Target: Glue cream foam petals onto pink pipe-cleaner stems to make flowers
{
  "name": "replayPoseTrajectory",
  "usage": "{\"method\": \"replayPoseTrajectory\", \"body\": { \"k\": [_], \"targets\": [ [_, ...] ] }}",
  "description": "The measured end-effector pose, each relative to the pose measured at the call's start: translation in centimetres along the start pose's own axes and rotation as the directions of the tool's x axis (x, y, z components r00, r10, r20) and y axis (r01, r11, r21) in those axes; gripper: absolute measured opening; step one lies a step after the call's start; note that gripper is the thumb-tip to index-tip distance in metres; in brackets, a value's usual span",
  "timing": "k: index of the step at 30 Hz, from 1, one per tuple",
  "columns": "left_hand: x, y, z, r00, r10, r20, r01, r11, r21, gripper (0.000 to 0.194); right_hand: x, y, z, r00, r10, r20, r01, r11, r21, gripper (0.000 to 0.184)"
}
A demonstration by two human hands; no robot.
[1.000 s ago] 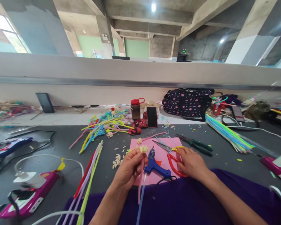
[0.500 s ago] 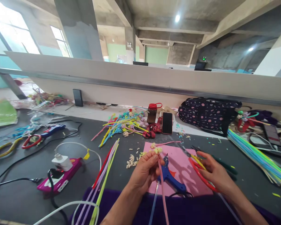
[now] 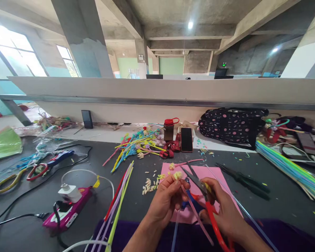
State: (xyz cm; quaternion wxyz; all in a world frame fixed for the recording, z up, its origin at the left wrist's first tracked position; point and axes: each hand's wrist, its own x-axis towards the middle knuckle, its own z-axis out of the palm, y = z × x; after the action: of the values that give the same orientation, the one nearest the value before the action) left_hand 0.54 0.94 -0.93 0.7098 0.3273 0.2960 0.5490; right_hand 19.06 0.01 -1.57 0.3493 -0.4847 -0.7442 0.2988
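My left hand (image 3: 164, 201) is closed on a pink pipe cleaner (image 3: 198, 215) with a pale yellow fluffy head (image 3: 177, 175) at its top. In my right hand (image 3: 224, 208) are scissors (image 3: 199, 182) with red and yellow handles. Their blades stand apart and point toward the yellow head and the left fingertips. Beneath both hands lies a pink sheet (image 3: 220, 173). A blue glue gun (image 3: 196, 206) on that sheet is mostly hidden by the hands. Another yellow-headed pink stem (image 3: 183, 163) rests near the sheet's back edge.
Cut pale pieces (image 3: 148, 187) lie left of the sheet. Dark-handled pliers (image 3: 248, 182) are on the right, near bundled pipe cleaners (image 3: 286, 168). A bottle (image 3: 169, 131), a phone (image 3: 186, 140) and a patterned bag (image 3: 231, 127) stand behind. A power strip (image 3: 78, 210) with cords sits left.
My right hand has brought the scissors left, close to my left hand, and their blades now spread apart. The pink stem's lower end has swung right. The camera view has tilted upward.
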Motion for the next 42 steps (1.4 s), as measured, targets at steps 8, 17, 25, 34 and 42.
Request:
{"method": "replayPoseTrajectory", "body": {
  "k": [8, 17, 25, 34, 42],
  "targets": [
    [-0.2, -1.3, 0.3, 0.998, 0.006, 0.060, -0.008, 0.999, 0.039, 0.025, -1.0, 0.9, 0.2, 0.975, -0.211, -0.065, 0.197, 0.965, -0.170, 0.071],
    [-0.1, -1.6, 0.3, 0.998, 0.025, 0.061, -0.031, 0.994, 0.108, 0.029, -1.3, 1.2, 0.1, 0.966, -0.246, -0.074, 0.227, 0.954, -0.198, 0.069],
    [0.2, -1.8, -0.1, 0.998, 0.040, 0.055, -0.046, 0.992, 0.119, 0.029, -1.2, 1.0, 0.0, 0.963, -0.252, -0.095, 0.229, 0.952, -0.205, 0.068],
    [0.3, -1.5, 0.1, 0.997, 0.040, 0.068, -0.049, 0.990, 0.130, 0.029, -1.1, 1.3, 0.3, 0.961, -0.260, -0.099, 0.236, 0.951, -0.200, 0.070],
    [0.3, -1.5, 0.4, 0.999, 0.036, 0.040, -0.041, 0.987, 0.154, 0.028, -1.2, 1.5, 0.2, 0.965, -0.249, -0.086, 0.230, 0.956, -0.180, 0.069]
  ]
}}
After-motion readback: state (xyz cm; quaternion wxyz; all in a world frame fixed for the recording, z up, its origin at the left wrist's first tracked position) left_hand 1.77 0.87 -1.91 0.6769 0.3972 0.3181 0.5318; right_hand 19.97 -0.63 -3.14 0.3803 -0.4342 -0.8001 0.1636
